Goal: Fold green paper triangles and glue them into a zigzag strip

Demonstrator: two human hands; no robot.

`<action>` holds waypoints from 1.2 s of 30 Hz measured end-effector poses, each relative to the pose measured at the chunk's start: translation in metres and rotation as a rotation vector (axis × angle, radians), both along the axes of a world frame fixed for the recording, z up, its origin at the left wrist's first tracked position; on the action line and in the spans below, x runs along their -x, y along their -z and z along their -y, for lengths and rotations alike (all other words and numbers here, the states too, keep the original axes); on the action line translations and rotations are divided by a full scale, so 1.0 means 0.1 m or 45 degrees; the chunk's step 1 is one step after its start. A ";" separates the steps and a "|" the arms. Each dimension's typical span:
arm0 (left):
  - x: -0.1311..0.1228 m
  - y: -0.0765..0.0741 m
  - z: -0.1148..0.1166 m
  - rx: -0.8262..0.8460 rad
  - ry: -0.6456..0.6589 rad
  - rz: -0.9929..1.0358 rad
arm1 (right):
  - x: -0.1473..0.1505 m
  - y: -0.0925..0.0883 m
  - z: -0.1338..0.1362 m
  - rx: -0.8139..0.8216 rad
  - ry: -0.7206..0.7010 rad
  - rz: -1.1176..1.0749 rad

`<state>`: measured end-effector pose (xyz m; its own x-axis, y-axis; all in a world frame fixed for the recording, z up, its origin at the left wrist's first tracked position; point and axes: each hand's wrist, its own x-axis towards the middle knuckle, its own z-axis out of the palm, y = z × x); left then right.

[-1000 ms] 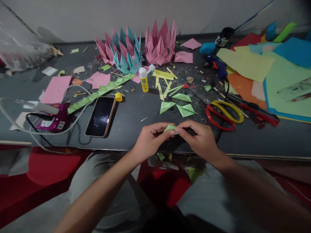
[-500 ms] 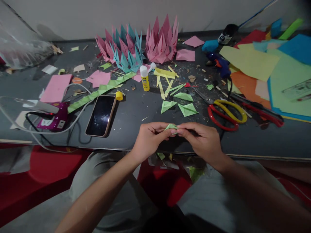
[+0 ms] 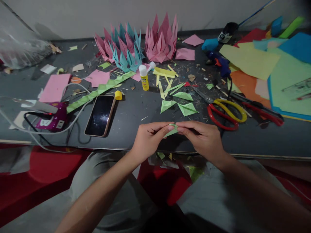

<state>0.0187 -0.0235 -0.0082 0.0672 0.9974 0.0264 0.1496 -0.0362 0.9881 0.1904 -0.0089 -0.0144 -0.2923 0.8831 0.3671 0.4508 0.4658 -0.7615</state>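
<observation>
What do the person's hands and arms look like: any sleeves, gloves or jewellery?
Left hand and right hand are bare: no gloves, rings or watch show. Left forearm and right forearm are uncovered to the frame's edge, no sleeve in view. Grey cloth covers the lap.

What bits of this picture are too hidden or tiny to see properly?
All in the head view.
- green paper: mostly covered by the left hand and right hand pinching it; folds unclear.
- glue bottle: label too small to read.
- paper sheets: cut off by the right edge.
- plastic bag: blurred, cut off by the left edge.
- scraps on the lap: partly hidden by the table.
</observation>
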 end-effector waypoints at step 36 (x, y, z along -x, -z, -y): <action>0.11 0.03 -0.08 0.243 0.258 -0.064 | -0.11 0.02 -0.19 0.770 -0.294 -0.076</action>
<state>0.0081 -0.0153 -0.0116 0.2626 0.9500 -0.1690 0.2072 0.1155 0.9715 0.2012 0.0098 -0.0162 -0.4938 0.8559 -0.1536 0.3389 0.0267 -0.9405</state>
